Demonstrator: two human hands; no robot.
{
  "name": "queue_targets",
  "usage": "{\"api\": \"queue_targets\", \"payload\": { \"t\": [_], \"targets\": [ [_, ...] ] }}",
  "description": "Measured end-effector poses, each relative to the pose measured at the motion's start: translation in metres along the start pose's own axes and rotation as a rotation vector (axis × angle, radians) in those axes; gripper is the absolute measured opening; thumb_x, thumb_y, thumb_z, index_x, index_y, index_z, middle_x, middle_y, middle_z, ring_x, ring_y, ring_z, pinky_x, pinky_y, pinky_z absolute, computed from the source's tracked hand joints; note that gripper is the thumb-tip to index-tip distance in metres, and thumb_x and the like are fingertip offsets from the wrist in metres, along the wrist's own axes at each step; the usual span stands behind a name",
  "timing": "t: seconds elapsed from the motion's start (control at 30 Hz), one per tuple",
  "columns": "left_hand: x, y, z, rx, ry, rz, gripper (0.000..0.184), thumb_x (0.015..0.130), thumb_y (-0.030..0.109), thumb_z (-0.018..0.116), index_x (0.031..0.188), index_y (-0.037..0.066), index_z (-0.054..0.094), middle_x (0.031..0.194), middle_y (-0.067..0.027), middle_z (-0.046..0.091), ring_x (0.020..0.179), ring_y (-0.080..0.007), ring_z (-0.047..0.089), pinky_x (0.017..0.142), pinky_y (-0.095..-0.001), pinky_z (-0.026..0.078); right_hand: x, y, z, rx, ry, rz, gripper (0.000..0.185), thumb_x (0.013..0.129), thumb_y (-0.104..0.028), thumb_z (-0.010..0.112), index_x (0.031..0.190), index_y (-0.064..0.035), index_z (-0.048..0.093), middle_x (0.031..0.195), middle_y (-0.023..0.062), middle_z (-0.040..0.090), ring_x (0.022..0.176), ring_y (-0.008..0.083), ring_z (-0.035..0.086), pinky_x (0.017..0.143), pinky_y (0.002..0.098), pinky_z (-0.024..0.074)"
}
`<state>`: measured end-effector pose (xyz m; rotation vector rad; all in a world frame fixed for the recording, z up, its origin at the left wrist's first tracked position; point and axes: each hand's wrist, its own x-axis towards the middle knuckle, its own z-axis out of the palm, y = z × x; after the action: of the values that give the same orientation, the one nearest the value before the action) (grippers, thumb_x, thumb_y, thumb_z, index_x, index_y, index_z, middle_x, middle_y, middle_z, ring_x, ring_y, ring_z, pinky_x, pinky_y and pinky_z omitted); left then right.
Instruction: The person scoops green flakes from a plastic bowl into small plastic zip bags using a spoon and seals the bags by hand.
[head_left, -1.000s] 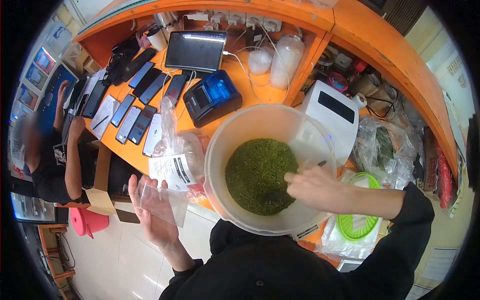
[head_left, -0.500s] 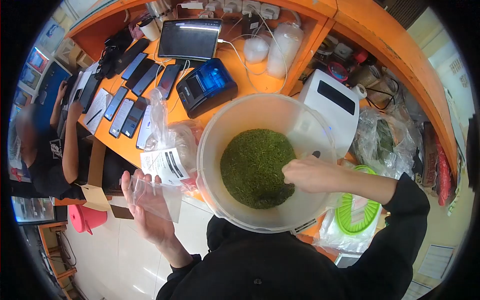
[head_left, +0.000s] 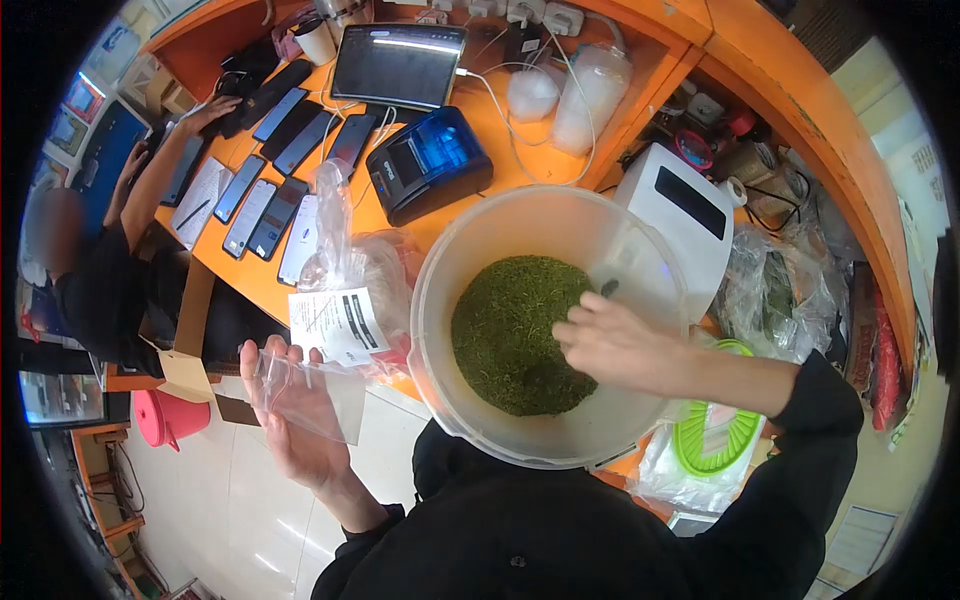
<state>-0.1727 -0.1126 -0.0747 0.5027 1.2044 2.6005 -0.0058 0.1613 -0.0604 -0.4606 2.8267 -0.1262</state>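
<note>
A large translucent bucket [head_left: 447, 425] stands in front of me with dried green herb [head_left: 515, 330] in its bottom. Over the herb, my right hand [head_left: 610, 345] is closed round a utensil whose dark handle end [head_left: 609, 287] pokes out above the fist; its lower end is hidden. To the left of the bucket, my left hand [head_left: 300, 425] holds a small clear plastic bag [head_left: 335, 405] between thumb and fingers. The bag hangs across the palm and looks flat. A tied clear bag with a printed label [head_left: 338, 325] sits between that hand and the bucket.
A black receipt printer [head_left: 430, 165], a tablet [head_left: 397, 65] and several phones [head_left: 240, 187] lie on the orange desk. Right of the bucket are a white device [head_left: 670, 225] and a green plastic ring [head_left: 690, 445]. Another person [head_left: 110, 290] works at the far left.
My right hand has risen slightly within the bucket, with the handle end tipping up and left. My view has shifted a little. The other person's hand has reached farther across the desk.
</note>
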Motion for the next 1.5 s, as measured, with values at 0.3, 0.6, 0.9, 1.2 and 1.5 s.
{"api": "queue_targets", "payload": {
  "t": [0.3,0.6,0.9,1.2,1.5],
  "targets": [
    [0.005,-0.002,0.000,0.008,-0.023,-0.009,0.077,0.076,0.028,0.064,0.136,0.003,0.024,0.125,-0.0152,0.035,0.116,-0.0247,0.041,0.102,-0.0412,0.029,-0.023,0.019,-0.026,0.343,-0.215,0.083,0.013,0.071,-0.002,0.054,0.078,-0.0064,0.065,0.079,0.0054,0.058,0.080,0.0189,0.056,0.077,0.0315,0.0344],
    [0.003,0.006,-0.004,-0.043,-0.023,0.019,0.077,0.076,0.028,0.065,0.136,0.003,0.024,0.124,-0.0144,0.035,0.115,-0.0242,0.040,0.102,-0.0405,0.029,0.016,0.054,0.004,0.950,-0.496,0.225,0.016,0.081,-0.002,0.051,0.094,-0.0021,0.062,0.082,0.0066,0.063,0.079,0.0177,0.058,0.069,0.0325,0.0436],
    [0.000,0.009,-0.006,-0.069,0.019,0.021,0.078,0.076,0.028,0.064,0.137,0.004,0.022,0.123,-0.0144,0.034,0.114,-0.0234,0.040,0.102,-0.0407,0.029,0.014,0.053,0.000,0.913,-0.443,0.227,0.017,0.081,-0.006,0.051,0.093,-0.0043,0.063,0.085,0.0042,0.067,0.078,0.0173,0.060,0.071,0.0305,0.0450],
    [0.003,0.008,-0.002,-0.057,-0.025,0.015,0.081,0.074,0.031,0.066,0.136,0.005,0.023,0.122,-0.0137,0.034,0.113,-0.0227,0.039,0.102,-0.0404,0.029,0.003,0.042,0.003,0.887,-0.321,0.266,0.017,0.079,-0.006,0.050,0.087,-0.0050,0.065,0.078,0.0074,0.065,0.074,0.0203,0.059,0.067,0.0320,0.0438],
    [0.002,0.009,0.002,-0.064,-0.018,0.010,0.081,0.073,0.032,0.067,0.136,0.005,0.024,0.121,-0.0137,0.034,0.113,-0.0222,0.039,0.101,-0.0407,0.029,-0.002,0.041,0.008,0.915,-0.279,0.262,0.017,0.080,-0.007,0.051,0.087,-0.0056,0.066,0.076,0.0092,0.063,0.072,0.0214,0.058,0.067,0.0331,0.0431]
  ]
}}
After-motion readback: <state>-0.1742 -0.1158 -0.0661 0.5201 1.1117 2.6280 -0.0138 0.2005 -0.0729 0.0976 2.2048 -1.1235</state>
